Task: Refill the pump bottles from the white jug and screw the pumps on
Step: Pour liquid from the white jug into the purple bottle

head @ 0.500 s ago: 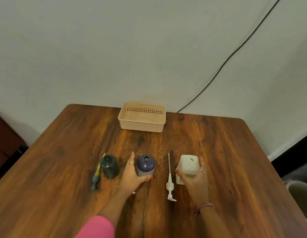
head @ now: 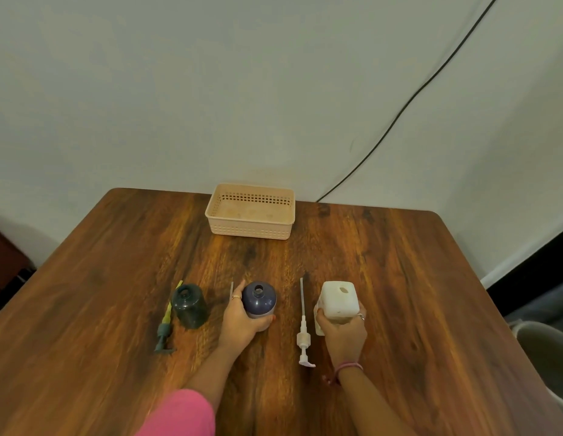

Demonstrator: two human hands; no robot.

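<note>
— What are the hands doing?
— The left hand (head: 241, 322) curls around the purple bottle (head: 259, 299); the right hand (head: 341, 335) grips the white jug (head: 339, 299), both standing upright mid-surface, toward the near edge.
— And around them?
— A white pump (head: 303, 328) lies between them. The green bottle (head: 189, 305) stands left, its green pump (head: 165, 325) just beside it. A beige basket (head: 250, 229) sits at the far edge of the surface (head: 415, 278).

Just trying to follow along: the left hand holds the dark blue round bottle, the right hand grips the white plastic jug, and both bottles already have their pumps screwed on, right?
Not quite. The head view shows the dark blue round bottle and the dark green round bottle with open necks; the white plastic pump and green pump lie on the wooden table. The left hand and right hand on the white plastic jug are as you said.
</note>
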